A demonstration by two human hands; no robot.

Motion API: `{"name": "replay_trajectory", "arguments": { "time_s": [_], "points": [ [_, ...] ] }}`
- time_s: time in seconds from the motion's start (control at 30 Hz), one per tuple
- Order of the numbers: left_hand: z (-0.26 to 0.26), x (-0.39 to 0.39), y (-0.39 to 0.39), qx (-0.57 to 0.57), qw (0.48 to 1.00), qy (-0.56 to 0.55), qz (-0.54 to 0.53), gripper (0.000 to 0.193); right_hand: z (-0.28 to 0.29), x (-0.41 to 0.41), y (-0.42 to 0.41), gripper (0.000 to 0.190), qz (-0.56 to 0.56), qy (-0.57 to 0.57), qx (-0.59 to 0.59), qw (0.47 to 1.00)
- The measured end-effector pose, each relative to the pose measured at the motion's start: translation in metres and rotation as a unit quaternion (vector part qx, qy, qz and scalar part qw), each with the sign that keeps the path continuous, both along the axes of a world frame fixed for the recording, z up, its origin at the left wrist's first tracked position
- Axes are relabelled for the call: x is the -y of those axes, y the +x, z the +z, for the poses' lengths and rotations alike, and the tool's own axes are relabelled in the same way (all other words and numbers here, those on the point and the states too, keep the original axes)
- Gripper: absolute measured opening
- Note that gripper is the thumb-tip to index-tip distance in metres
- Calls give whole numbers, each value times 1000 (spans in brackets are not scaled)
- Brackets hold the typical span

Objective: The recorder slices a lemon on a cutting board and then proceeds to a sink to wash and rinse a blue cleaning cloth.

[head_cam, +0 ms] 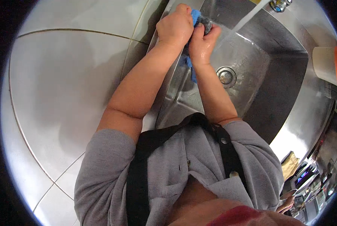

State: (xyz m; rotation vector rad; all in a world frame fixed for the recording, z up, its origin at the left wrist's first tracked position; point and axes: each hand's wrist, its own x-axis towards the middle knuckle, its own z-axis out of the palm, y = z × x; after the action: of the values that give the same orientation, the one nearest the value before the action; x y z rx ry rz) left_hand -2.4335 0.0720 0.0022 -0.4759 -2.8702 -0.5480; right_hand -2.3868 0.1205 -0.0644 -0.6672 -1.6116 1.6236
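Note:
A wet cloth, dark grey and blue, is bunched between my two hands at the left side of a stainless steel sink. My left hand is closed in a fist around its blue end, near the sink's left rim. Close beside it, my right hand grips the grey part with thumb and fingers. Another blue portion hangs below my right wrist, partly hidden by the forearm. To the right of my hands, a stream of water falls into the basin. Both hands look wet.
The tap stands at the top right. A round drain sits in the basin floor. On the right ledge is a pale container with an orange rim. White tiles border the left. Another person's hand shows at lower right.

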Motion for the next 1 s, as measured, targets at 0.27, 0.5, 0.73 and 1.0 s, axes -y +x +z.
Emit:
{"name": "replay_trajectory", "arguments": {
  "time_s": [0.27,0.5,0.73,1.0],
  "points": [
    [-12,-19,-3,-6,999,4,-31,24,-145,-17,14,34,42,9,300,953],
    [-4,-24,1,3,999,35,-35,22,-126,-8,12,30,-5,3,204,979],
    [-6,-3,-2,-17,1000,8,-14,20,-53,0,9,34,38,-88,77,992],
    [-20,-31,-1,-21,998,26,-56,22,-207,-59,3,48,61,24,313,947]
  ]
}}
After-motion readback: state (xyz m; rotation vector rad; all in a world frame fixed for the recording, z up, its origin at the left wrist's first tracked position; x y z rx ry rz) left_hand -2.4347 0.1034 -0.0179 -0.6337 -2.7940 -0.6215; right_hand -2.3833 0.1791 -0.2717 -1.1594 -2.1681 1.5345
